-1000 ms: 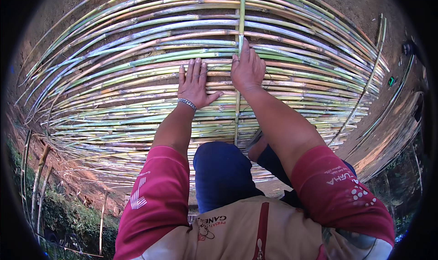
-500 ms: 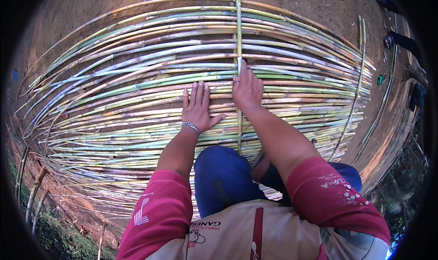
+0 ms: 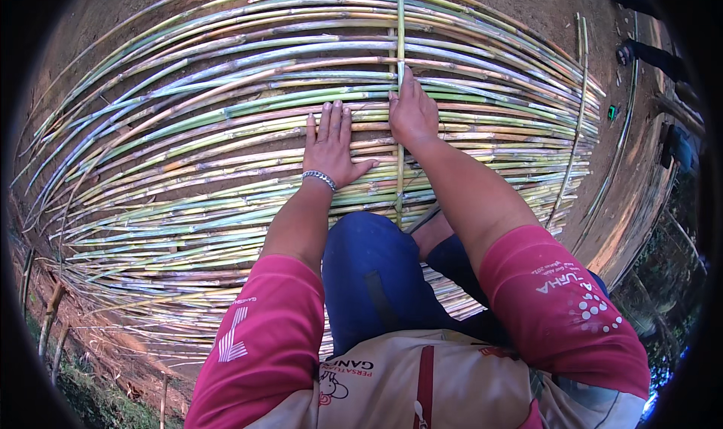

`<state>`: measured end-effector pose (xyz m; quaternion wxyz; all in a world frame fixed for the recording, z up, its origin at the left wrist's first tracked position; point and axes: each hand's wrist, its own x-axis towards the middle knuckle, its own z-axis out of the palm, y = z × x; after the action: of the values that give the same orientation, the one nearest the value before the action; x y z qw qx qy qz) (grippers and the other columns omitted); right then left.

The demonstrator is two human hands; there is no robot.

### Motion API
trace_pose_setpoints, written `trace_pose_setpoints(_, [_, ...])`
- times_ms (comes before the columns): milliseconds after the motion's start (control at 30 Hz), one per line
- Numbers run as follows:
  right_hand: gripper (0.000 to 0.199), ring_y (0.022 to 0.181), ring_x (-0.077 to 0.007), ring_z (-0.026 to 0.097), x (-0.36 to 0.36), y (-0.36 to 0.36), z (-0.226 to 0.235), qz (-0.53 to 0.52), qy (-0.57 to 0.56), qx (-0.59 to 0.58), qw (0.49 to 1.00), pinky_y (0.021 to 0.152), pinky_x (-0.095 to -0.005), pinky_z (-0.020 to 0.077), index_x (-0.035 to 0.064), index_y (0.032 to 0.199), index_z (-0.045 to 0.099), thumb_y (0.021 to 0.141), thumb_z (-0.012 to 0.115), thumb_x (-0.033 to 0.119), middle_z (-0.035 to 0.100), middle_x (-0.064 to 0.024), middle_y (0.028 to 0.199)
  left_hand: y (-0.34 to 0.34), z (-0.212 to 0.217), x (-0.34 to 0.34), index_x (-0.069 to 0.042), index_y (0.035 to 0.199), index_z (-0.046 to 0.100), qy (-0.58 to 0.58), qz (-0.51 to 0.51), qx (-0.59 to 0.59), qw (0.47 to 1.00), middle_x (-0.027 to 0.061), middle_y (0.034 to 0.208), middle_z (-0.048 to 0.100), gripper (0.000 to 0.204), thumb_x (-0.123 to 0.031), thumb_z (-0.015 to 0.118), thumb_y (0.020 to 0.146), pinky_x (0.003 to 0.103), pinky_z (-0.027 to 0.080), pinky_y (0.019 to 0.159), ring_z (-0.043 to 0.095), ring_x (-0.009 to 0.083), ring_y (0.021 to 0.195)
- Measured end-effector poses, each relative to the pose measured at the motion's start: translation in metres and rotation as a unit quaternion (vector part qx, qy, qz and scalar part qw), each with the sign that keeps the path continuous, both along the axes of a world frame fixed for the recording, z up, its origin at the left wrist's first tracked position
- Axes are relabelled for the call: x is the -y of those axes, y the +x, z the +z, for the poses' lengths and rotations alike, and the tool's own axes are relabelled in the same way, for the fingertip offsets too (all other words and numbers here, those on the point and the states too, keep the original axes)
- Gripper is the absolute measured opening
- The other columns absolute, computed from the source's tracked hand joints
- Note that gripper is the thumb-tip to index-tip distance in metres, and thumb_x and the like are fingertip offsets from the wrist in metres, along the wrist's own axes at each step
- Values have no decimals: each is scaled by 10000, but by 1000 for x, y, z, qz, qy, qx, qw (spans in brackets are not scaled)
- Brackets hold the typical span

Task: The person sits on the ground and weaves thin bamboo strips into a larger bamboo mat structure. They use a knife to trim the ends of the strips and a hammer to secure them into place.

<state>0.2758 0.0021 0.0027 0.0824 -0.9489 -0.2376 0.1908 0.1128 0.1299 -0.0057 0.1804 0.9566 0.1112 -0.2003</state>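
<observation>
Left hand (image 3: 330, 152) lay flat, thumb out, on slender canes (image 3: 263, 106) ranged in rows over bare soil (image 3: 542, 7); right hand (image 3: 413, 115) gripped a green pole (image 3: 401, 22) lying crosswise atop them.

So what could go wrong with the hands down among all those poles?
The long poles lie side by side with gaps between, so they might roll under the flat left hand or pinch its fingers. The crosswise pole could also swing askew, as the right hand meets it at just one spot.
</observation>
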Motion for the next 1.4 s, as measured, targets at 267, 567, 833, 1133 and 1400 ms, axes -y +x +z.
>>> trace_pose_setpoints(267, [663, 1044, -384, 672, 1, -4, -3, 0, 14, 28, 999, 897, -522, 524, 14, 1559, 327, 1002, 599, 251, 623, -209, 1254, -1, 5, 0, 12, 1648, 181, -2, -2, -6, 1000, 204, 1733, 138, 1282, -884, 535, 802, 555, 15, 1290, 44, 339, 1622])
trace_pose_setpoints(567, [476, 1046, -377, 700, 32, 43, 29, 21, 73, -119, 990, 899, -502, 542, 145, 1472, 510, 1050, 556, 360, 709, -189, 1175, -1, 0, 1, 40, 1633, 199, -6, 0, 15, 1000, 229, 1722, 146, 1279, -890, 513, 813, 572, 9, 1285, 41, 360, 1618])
trace_pose_setpoints(833, [517, 1082, -409, 688, 68, 186, 79, -120, 158, 2, 980, 935, -436, 520, 99, 1266, 696, 1092, 440, 513, 738, -214, 1116, 2, 8, 1, 25, 1643, 176, 12, -9, -27, 1000, 215, 1731, 125, 1248, -873, 495, 837, 564, -15, 1283, 33, 346, 1619])
trace_pose_setpoints(1133, [485, 1078, -398, 686, 96, 203, 179, 76, -24, -21, 997, 919, -470, 529, 92, 1298, 671, 1073, 498, 485, 737, -193, 1127, -6, 13, 4, 58, 1632, 168, 2, -8, -43, 999, 238, 1726, 114, 1272, -864, 516, 828, 547, -31, 1288, 14, 368, 1615])
trace_pose_setpoints(1400, [507, 1130, -396, 681, 167, 219, 223, -51, -21, 57, 997, 977, -441, 508, 71, 1326, 652, 1083, 479, 482, 727, -207, 1180, -4, 20, 4, 23, 1648, 159, 22, -21, -48, 998, 201, 1737, 122, 1225, -862, 467, 860, 551, -31, 1287, 15, 342, 1621])
